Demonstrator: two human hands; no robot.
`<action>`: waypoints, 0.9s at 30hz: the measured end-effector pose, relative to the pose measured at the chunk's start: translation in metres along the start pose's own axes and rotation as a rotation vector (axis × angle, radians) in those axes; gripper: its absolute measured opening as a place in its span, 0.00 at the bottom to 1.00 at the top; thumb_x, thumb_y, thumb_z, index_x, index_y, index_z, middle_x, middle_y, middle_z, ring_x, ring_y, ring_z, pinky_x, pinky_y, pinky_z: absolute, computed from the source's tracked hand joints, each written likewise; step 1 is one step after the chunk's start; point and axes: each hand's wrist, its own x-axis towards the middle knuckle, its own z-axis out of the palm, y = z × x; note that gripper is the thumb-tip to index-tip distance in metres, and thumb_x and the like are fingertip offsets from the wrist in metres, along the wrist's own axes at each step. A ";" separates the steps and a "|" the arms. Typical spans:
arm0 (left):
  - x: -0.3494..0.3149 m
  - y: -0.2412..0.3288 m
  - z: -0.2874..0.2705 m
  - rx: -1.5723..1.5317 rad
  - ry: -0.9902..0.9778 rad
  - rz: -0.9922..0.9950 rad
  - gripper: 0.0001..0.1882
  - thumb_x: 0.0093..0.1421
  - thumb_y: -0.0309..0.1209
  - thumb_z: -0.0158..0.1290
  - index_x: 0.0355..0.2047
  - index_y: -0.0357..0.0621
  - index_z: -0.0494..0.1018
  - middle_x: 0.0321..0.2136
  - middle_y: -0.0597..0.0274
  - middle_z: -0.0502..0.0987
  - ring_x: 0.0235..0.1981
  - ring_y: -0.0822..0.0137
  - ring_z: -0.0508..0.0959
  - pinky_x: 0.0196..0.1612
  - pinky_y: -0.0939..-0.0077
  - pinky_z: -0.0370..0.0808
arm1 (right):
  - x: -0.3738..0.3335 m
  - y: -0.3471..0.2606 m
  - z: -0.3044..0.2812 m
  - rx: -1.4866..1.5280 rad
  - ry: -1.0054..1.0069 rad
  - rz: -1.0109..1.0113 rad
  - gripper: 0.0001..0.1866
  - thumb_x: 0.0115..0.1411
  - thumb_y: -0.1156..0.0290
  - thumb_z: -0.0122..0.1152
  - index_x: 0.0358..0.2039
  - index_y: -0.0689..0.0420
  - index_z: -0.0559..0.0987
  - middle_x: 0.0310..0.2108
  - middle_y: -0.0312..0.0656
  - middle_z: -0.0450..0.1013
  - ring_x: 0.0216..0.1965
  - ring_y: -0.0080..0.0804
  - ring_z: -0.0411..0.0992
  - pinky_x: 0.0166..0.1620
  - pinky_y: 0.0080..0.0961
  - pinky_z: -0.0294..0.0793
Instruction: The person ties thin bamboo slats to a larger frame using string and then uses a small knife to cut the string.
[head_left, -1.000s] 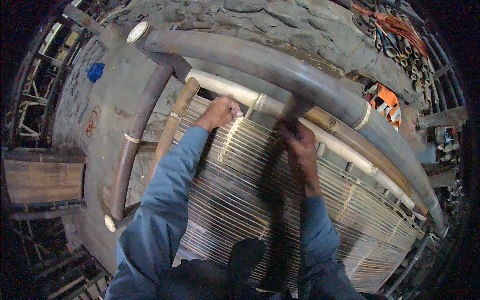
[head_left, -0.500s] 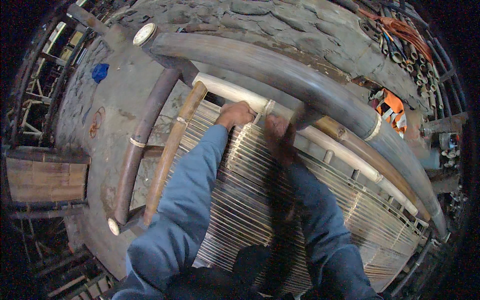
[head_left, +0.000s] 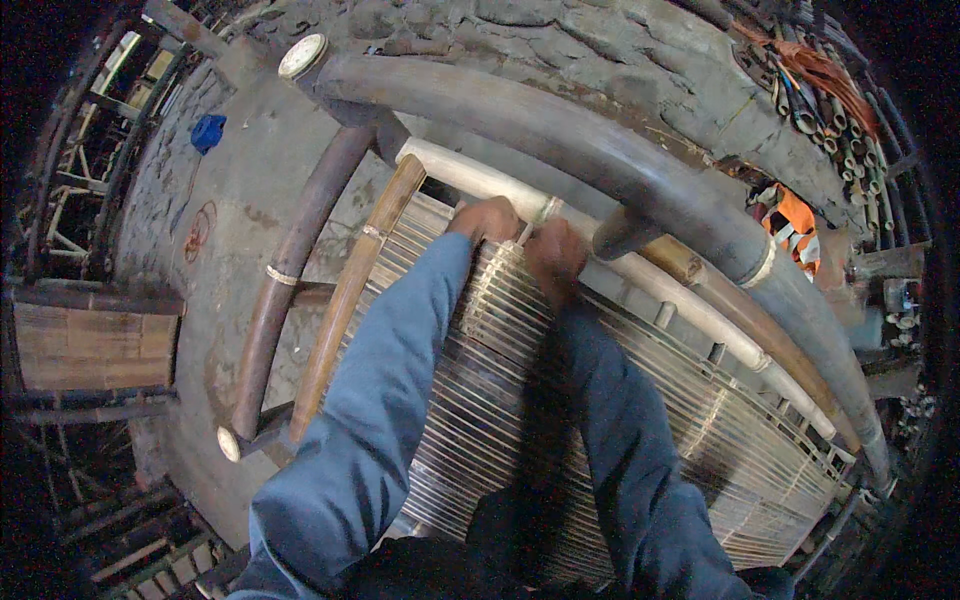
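Note:
Both my hands are at the far edge of a bamboo slat panel, beside a pale bamboo pole. My left hand is closed at the pole's near side; its fingertips are hidden. Just right of it, my right hand is curled into a fist, knuckles up, and what it grips is out of sight. Between them a short light strip shows below a binding wrapped round the pole. A woven lashing line runs down the slats from there.
A thick dark bamboo rail arches beyond the panel, with an upright stub close to my right hand. Brown bamboo side poles stand on the left. Orange cloth and a stack of bamboo poles lie at the right.
My right hand, blurred by motion before, has come closer to my left and is now closed and steadier. My left hand stays near the same spot; the whole view has shifted slightly.

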 end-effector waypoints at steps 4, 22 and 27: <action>-0.055 0.026 -0.013 -0.237 0.237 0.010 0.11 0.54 0.36 0.59 0.34 0.46 0.84 0.34 0.55 0.84 0.38 0.57 0.82 0.54 0.54 0.68 | -0.011 0.001 -0.015 0.336 0.100 -0.032 0.11 0.52 0.67 0.64 0.30 0.63 0.83 0.28 0.53 0.80 0.31 0.47 0.81 0.38 0.41 0.79; -0.087 0.001 -0.027 -1.301 0.058 0.384 0.12 0.61 0.28 0.59 0.44 0.37 0.80 0.35 0.63 0.83 0.33 0.73 0.79 0.44 0.79 0.75 | -0.036 -0.056 -0.039 0.470 0.103 0.046 0.25 0.61 0.68 0.63 0.58 0.59 0.71 0.41 0.46 0.80 0.38 0.33 0.79 0.44 0.36 0.78; -0.082 0.000 -0.025 -1.255 0.135 0.398 0.15 0.61 0.29 0.59 0.48 0.37 0.79 0.37 0.64 0.83 0.36 0.75 0.79 0.44 0.80 0.76 | -0.102 -0.049 -0.059 0.472 0.100 0.066 0.15 0.62 0.68 0.63 0.48 0.60 0.79 0.38 0.41 0.80 0.38 0.32 0.76 0.47 0.33 0.73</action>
